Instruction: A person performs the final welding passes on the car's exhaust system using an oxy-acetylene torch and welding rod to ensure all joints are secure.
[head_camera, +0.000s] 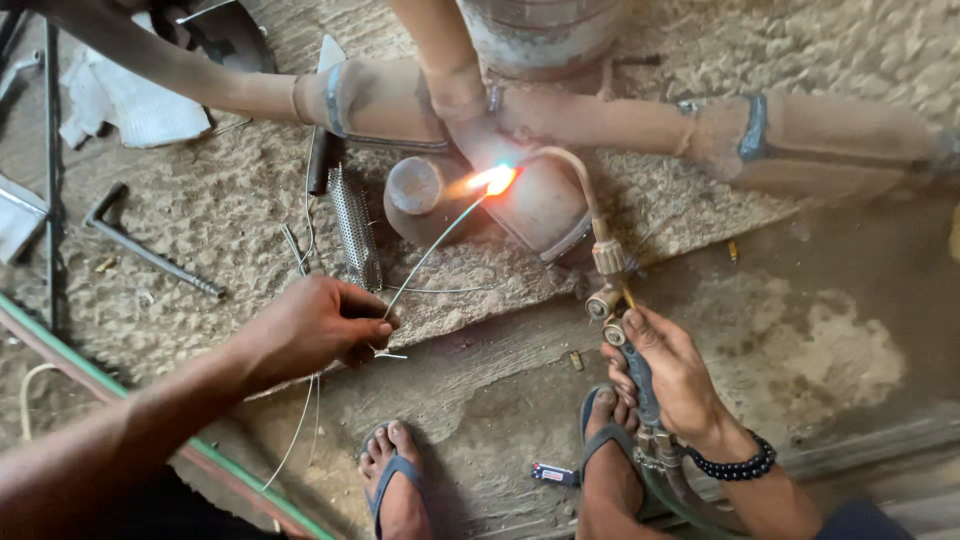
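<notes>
Left hand: the left hand (318, 328) is closed around the near end of a thin grey metal filler rod (432, 245), pinched between thumb and fingers.
Filler rod: it goes up and to the right, away from the left grip, and its far tip is in the orange flame (495, 180).
Right hand: the right hand (672, 372) is wrapped firmly around the dark handle of a gas torch with brass valves (610, 290); the thumb lies near the valves just above the grip.
Torch neck: the curved copper tube (572, 170) rises from the valves, beyond the right grip, and bends to the left to the flame.
Workpiece: a rusty brown exhaust pipe assembly (600, 120) lies across the ground, well above both hands; the flame touches it at the joint in the middle.
Hoses: the green hose (680, 505) leaves the handle below the right wrist.
Near left grip: a perforated silver metal tube (355, 225) lies above the left hand, and a dark bent metal key (145, 245) lies further left.
Below hands: two feet in blue sandals (395, 485), with a small red and blue lighter (553, 473) between them.
</notes>
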